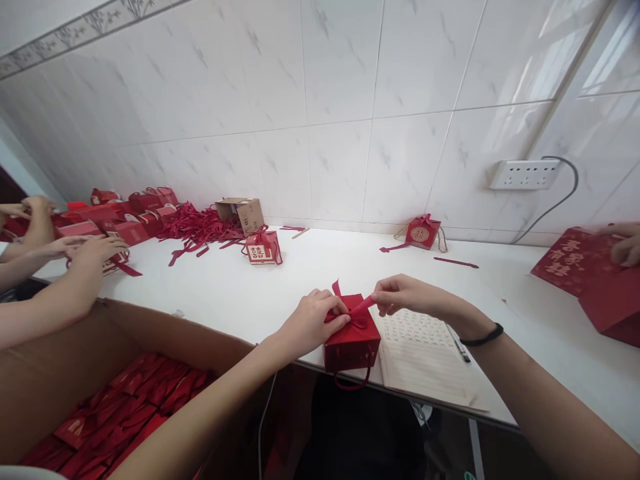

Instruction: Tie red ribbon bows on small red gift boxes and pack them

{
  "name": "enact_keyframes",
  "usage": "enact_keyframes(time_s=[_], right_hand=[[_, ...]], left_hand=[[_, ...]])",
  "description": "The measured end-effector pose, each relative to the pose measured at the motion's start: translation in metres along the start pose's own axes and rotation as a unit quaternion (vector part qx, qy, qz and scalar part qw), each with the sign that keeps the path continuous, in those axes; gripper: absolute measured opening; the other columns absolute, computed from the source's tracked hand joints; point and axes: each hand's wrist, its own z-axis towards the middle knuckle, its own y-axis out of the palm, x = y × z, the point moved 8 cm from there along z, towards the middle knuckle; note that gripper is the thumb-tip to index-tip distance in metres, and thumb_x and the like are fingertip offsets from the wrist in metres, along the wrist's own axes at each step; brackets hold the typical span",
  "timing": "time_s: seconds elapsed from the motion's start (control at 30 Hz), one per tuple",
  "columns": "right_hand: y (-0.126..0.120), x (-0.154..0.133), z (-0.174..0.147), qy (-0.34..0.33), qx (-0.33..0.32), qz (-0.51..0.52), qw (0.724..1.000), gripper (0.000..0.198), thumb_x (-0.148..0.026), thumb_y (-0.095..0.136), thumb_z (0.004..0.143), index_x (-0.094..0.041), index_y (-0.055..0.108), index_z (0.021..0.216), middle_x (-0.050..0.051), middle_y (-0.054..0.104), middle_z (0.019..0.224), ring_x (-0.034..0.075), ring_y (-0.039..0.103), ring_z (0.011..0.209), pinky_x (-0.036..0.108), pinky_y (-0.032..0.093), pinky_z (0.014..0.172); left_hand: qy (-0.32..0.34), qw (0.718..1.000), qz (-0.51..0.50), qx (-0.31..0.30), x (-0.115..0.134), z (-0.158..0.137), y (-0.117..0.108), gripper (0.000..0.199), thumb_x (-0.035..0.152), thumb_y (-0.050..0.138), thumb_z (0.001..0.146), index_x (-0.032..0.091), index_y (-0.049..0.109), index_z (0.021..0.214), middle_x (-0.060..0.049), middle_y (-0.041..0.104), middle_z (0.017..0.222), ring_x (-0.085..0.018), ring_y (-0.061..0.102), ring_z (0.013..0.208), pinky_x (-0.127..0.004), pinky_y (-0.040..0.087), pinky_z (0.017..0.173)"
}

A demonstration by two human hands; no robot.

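Observation:
A small red gift box [351, 353] stands at the table's front edge, a cord handle looping down its front. Across its top runs a red ribbon [361, 308], crossed or knotted at the middle. My left hand [315, 320] pinches the ribbon on the left side of the box top, fingers closed. With thumb and forefinger, my right hand [395, 295] grips the other ribbon end and holds it taut, up and to the right. Under my right forearm lies a notebook [425, 363] with handwriting, and a pen [459, 343] rests on it.
A cardboard carton [185, 333] full of red boxes stands at left. Behind are a ribbon heap [205, 223], a small carton [250, 215] and finished-looking boxes [263, 248], [423, 233]. Other people's hands [95, 252] work at left; another hand [627, 243] holds a red bag [565, 263] at right.

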Motion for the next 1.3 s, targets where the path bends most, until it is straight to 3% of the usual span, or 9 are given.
enact_keyframes(time_s=[0.3,0.5,0.63,0.7,0.77,0.83,0.93,1.13,1.3], right_hand=[[-0.01,-0.013,0.036,-0.008,0.12,0.016,0.993,0.015,-0.02,0.053,0.085,-0.013,0.058,0.073,0.007,0.064,0.078,0.016,0.062,0.075,0.025,0.051,0.067],[-0.012,-0.015,0.051,0.002,0.223,-0.112,0.968,0.013,-0.016,0.049,0.085,-0.014,0.056,0.075,0.007,0.064,0.08,0.017,0.063,0.07,0.025,0.046,0.062],[-0.012,-0.014,0.048,-0.019,0.276,-0.161,0.948,0.016,-0.025,0.056,0.084,-0.014,0.055,0.095,0.009,0.062,0.089,0.022,0.06,0.084,0.03,0.044,0.072],[-0.018,-0.02,0.034,-0.053,0.325,-0.171,0.929,0.033,-0.033,0.059,0.082,-0.014,0.05,0.107,0.011,0.06,0.098,0.022,0.058,0.09,0.031,0.044,0.074],[-0.024,-0.025,0.013,-0.074,0.368,-0.169,0.911,0.033,-0.04,0.055,0.083,-0.016,0.051,0.104,0.01,0.058,0.099,0.021,0.057,0.089,0.03,0.044,0.073],[-0.019,-0.025,-0.002,-0.065,0.334,-0.163,0.926,0.031,-0.048,0.048,0.085,-0.018,0.055,0.087,0.006,0.06,0.085,0.019,0.056,0.076,0.028,0.042,0.064],[0.005,-0.019,-0.013,-0.028,0.195,-0.169,0.966,0.045,-0.061,0.045,0.082,-0.019,0.051,0.068,0.002,0.056,0.066,0.015,0.05,0.06,0.026,0.035,0.052],[0.026,-0.009,-0.013,-0.029,0.112,-0.105,0.988,0.042,-0.056,0.051,0.081,-0.018,0.046,0.065,-0.001,0.049,0.064,0.012,0.041,0.057,0.024,0.028,0.051],[0.033,0.001,0.001,-0.06,0.007,0.057,0.997,0.043,-0.056,0.056,0.078,-0.016,0.046,0.066,-0.002,0.044,0.064,0.01,0.039,0.059,0.024,0.029,0.054]], left_hand=[[-0.012,1.0,0.007,0.0,-0.001,0.0,0.001,0.009,0.025,0.053,0.083,0.019,0.057,0.076,-0.001,0.059,0.081,-0.017,0.049,0.081,-0.031,0.039,0.075],[-0.029,0.999,-0.019,-0.009,-0.002,0.0,0.0,0.009,0.025,0.053,0.082,0.02,0.057,0.076,0.0,0.061,0.08,-0.018,0.05,0.082,-0.031,0.04,0.073],[-0.047,0.998,-0.039,-0.002,-0.005,-0.002,0.001,0.008,0.026,0.053,0.081,0.02,0.057,0.084,-0.001,0.06,0.081,-0.018,0.051,0.082,-0.031,0.041,0.073],[-0.056,0.997,-0.052,0.018,-0.007,-0.005,-0.003,0.019,0.029,0.053,0.08,0.021,0.054,0.097,-0.001,0.058,0.082,-0.017,0.052,0.082,-0.031,0.042,0.073],[-0.07,0.994,-0.063,0.053,-0.009,-0.01,-0.01,0.031,0.035,0.054,0.079,0.02,0.048,0.106,-0.001,0.057,0.085,-0.017,0.053,0.081,-0.03,0.043,0.073],[-0.093,0.991,-0.065,0.074,-0.013,-0.016,-0.017,0.029,0.041,0.053,0.079,0.019,0.049,0.098,-0.002,0.056,0.087,-0.016,0.052,0.079,-0.03,0.042,0.071],[-0.141,0.986,-0.082,0.034,-0.02,-0.02,-0.014,0.03,0.048,0.044,0.082,0.019,0.048,0.075,0.0,0.056,0.076,-0.015,0.05,0.069,-0.028,0.038,0.063],[-0.145,0.975,-0.167,-0.022,-0.031,-0.018,-0.005,0.033,0.046,0.043,0.083,0.017,0.048,0.067,0.002,0.051,0.067,-0.013,0.046,0.064,-0.026,0.035,0.06],[-0.132,0.949,-0.276,-0.072,-0.037,-0.018,0.004,0.032,0.046,0.046,0.082,0.016,0.048,0.07,0.003,0.048,0.067,-0.011,0.046,0.063,-0.025,0.038,0.063]])
